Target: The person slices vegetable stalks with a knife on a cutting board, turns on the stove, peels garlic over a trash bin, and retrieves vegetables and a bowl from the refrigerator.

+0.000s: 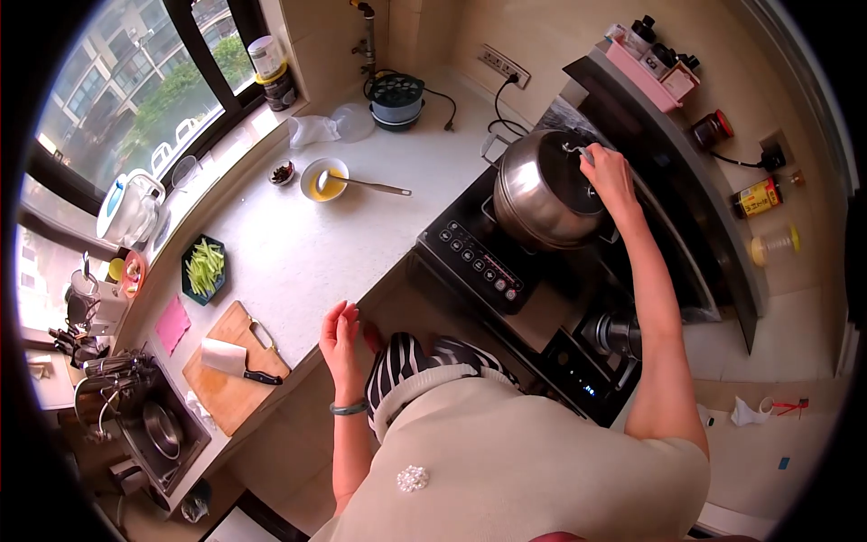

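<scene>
My right hand point(611, 185) is closed around the handle on top of a large stainless steel pot point(533, 203). The pot's dark glass lid point(564, 167) sits on it, partly covered by my fingers. Under the pot is a black induction cooker point(476, 264) with a row of touch buttons. My left hand point(340, 341) hangs in the air by the counter's front edge, fingers stretched out and holding nothing. Nearest to it on the counter is a wooden cutting board point(221, 397) bearing a cleaver point(226, 357).
A bowl of yellow liquid point(316, 189) with a spoon point(370, 187) stands on the counter. Left of it are a small dish point(282, 172) and a dark plate of green strips point(205, 269). A sink point(185, 461) lies lower left. A pink rack of bottles point(646, 72) sits upper right.
</scene>
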